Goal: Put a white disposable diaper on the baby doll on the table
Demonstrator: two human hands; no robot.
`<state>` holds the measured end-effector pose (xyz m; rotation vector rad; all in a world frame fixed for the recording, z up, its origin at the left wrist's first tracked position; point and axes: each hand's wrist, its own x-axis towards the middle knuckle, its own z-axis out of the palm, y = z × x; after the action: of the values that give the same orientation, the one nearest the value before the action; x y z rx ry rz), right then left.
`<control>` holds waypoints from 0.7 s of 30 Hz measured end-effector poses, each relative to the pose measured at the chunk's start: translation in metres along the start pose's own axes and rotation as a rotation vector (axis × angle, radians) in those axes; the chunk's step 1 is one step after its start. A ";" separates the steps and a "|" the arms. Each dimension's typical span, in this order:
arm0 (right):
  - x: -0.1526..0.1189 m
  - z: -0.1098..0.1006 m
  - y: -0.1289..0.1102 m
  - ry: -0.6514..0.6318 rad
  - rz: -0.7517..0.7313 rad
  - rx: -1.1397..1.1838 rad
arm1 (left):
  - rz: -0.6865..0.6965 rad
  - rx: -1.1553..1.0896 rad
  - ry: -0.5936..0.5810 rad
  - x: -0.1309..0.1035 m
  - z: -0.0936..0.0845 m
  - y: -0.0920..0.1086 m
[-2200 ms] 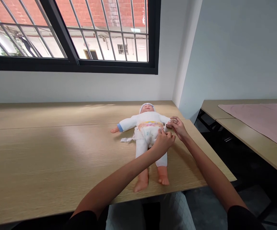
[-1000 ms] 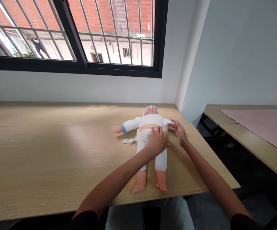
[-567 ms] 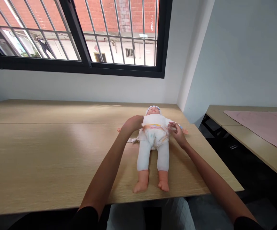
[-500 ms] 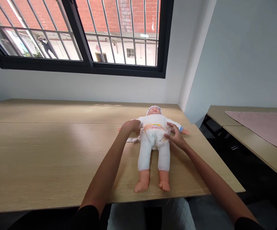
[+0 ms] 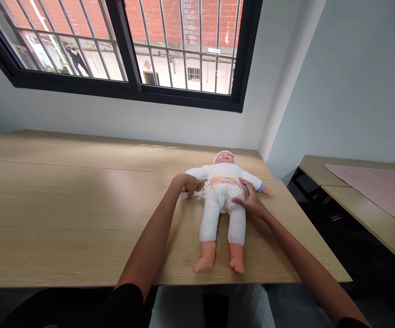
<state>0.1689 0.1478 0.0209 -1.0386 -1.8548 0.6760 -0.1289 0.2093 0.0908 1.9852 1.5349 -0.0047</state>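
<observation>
A baby doll [image 5: 210,223] in white clothes and a printed cap lies on its back, feet toward me. Around its hips is a white diaper [image 5: 225,192] with a coloured print at the waist. My left hand [image 5: 185,182] is closed on the diaper's side tab, which is stretched out to the left of the doll. Its fingertips are partly hidden. My right hand [image 5: 253,202] rests against the diaper's right side, thumb and fingers spread apart.
The doll lies near the right end of a wooden table [image 5: 81,218]. Past a dark gap at right stands another table [image 5: 361,207] with a pink cloth [image 5: 378,187] on it. A barred window [image 5: 184,64] is in the wall ahead.
My left hand has shifted from the doll's side onto the diaper tab, which now lies under its fingers. My right hand stays at the diaper's right side. The view has turned slightly.
</observation>
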 end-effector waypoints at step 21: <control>0.034 0.028 -0.066 -0.322 -0.327 -0.583 | 0.375 -0.352 0.099 -0.026 0.000 0.063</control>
<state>0.1098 0.1426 0.0739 -0.9775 -2.5195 0.1007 -0.0823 0.1785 0.1291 1.9700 1.1060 0.4899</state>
